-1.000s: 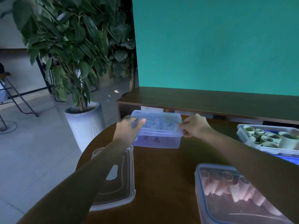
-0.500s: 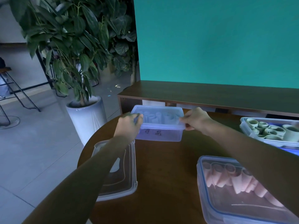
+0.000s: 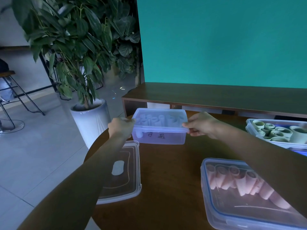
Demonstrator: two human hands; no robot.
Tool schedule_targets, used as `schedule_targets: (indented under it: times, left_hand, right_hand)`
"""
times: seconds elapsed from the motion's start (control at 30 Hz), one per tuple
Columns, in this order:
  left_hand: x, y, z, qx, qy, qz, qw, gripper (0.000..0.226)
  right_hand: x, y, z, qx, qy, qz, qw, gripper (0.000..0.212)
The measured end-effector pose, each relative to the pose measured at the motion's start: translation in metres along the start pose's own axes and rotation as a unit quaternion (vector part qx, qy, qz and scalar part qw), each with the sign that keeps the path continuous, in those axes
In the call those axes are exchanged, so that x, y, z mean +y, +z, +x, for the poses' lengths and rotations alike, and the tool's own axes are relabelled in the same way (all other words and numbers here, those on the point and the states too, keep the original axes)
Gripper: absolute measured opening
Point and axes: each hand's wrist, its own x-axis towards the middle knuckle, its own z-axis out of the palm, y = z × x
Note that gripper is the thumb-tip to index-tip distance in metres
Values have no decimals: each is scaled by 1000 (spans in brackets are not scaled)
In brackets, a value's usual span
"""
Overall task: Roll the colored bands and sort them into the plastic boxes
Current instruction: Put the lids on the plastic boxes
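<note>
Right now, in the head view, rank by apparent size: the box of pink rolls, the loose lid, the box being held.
1. Box of pink rolls, though it is nearest the camera.
2. Loose lid.
3. Held box, which is farthest away.

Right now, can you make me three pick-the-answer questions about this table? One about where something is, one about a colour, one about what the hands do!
1. Where does the loose lid lie?
A. left of the closed box
B. on the bench
C. on the floor

2. What colour are the rolls in the nearest box?
A. blue
B. pink
C. yellow

3. What are the hands doing?
A. resting flat
B. holding the far box
C. pointing

Answers: 1 A, it lies under the left forearm. 2 B, pink shows through its lid. 3 B, the left hand and right hand grip its ends.
</note>
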Motion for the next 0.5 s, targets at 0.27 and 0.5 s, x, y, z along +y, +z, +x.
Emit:
schedule_targets:
  times: [0.27,0.5]
  left_hand:
    - [2,5,-7,-16,-102,-127,986,25]
    - [8,0,-13,-58,-90,-114,988,23]
  right_hand:
    - [7,-10,-8,6,22,39,999,20]
    - [8,-10,-12,17,20,8,1000,19]
